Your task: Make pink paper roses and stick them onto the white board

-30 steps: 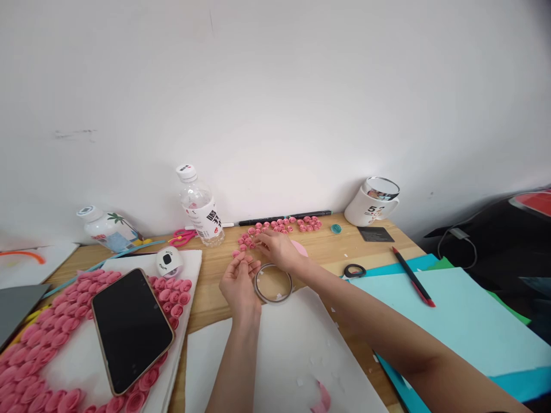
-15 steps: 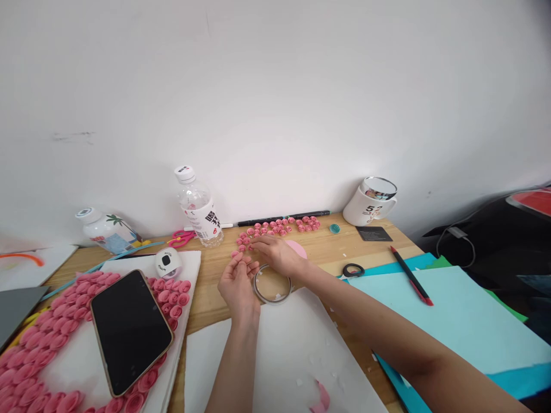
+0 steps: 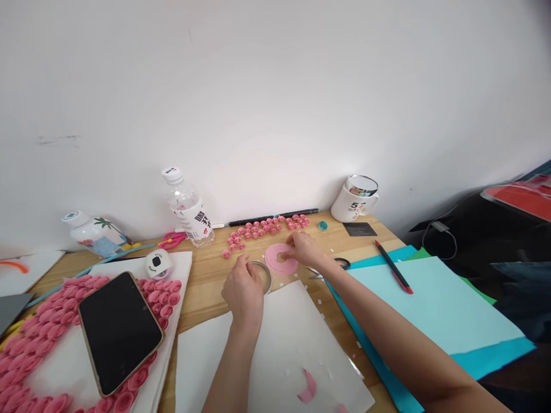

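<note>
"What just changed at your end?"

"My right grip had left the loose pink paper roses and come to the pink paper disc. I read that as the work passing from coiled pieces to flat paper."

"Was it holding the disc?"

"Its fingertips touched it by the central gap. I couldn't tell whether they had pinched any paper."

"And the left grip?"

"Its fingers were curled in, just beside the tape ring. I couldn't tell if anything was between them; the back of the hand hid it."

"How did the materials look?"

"The disc lay flat under my right grip, smooth and matte, a curved line running round it like a spiral. The tape ring was a thin, rigid-looking hoop between the two grips. Beyond them, the roses were small tight whorls on the wood-grained desk. Nearer me than the left grip, a smooth white sheet carried a curled pink paper scrap. Right of my right grip, the scissors showed a rounded black handle."
</note>
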`<state>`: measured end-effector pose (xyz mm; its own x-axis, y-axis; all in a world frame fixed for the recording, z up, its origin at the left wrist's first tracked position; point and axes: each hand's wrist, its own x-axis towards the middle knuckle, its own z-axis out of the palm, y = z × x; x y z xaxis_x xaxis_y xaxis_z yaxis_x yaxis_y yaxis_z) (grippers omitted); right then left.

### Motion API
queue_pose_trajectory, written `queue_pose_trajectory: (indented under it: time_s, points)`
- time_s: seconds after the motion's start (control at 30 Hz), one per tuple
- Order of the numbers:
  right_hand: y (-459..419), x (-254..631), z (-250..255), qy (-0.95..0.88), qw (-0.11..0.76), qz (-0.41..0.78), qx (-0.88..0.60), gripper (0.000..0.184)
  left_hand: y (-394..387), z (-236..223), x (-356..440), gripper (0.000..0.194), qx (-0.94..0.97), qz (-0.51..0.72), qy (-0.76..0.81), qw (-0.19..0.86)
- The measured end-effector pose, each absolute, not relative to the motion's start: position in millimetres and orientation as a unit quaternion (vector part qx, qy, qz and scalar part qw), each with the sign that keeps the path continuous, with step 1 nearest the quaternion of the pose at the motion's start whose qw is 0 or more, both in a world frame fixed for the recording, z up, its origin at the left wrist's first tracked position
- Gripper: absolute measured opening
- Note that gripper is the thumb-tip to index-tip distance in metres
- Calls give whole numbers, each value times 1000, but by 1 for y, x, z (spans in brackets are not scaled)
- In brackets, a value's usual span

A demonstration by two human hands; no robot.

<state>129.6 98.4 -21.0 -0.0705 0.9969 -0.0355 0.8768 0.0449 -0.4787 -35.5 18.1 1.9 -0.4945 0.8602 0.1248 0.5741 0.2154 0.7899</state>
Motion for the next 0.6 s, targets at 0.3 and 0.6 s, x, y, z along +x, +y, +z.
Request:
queue_pose_trajectory:
  time_s: [0.3,0.6]
  points:
    - [85,125,-21,-699,190,206,-658,10,24,-5,-32,12,474,512,666,262]
    - [73,147,-11,-660,335,352,-573,12,28,-9,-28,13,411,578,585,392]
